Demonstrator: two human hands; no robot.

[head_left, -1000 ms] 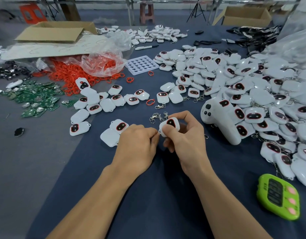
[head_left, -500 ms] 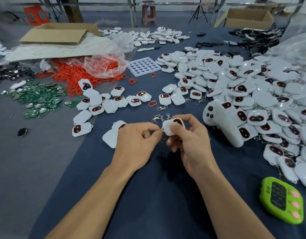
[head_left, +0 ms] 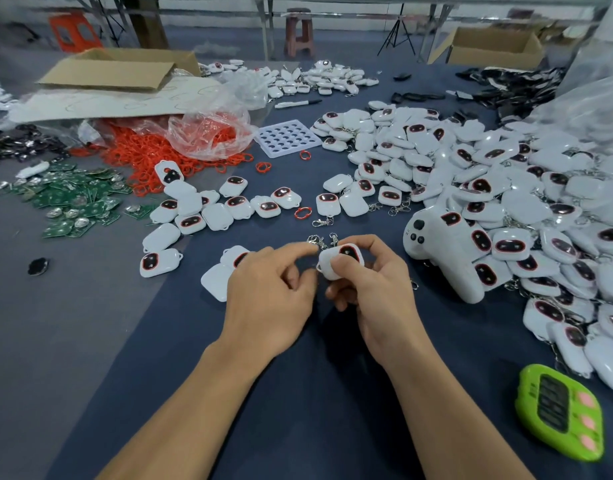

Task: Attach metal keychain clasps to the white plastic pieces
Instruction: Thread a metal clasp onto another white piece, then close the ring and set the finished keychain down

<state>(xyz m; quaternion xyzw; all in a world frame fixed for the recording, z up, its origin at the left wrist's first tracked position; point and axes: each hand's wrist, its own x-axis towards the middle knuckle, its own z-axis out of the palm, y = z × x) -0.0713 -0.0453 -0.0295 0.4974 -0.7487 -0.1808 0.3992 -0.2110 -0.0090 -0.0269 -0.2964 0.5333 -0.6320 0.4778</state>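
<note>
Nothing written can be read here. The green timer [head_left: 561, 414], lower right of the right hand [head_left: 374, 292], has a dark display too faint to make out. Tiny marks on the white controller [head_left: 447, 258], just right of that hand, are too small to read.

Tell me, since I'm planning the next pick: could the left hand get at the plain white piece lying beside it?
Probably yes. The white piece lies on the cloth right beside the left hand, with nothing between them. But that hand is busy at the held piece in the right hand.
</note>
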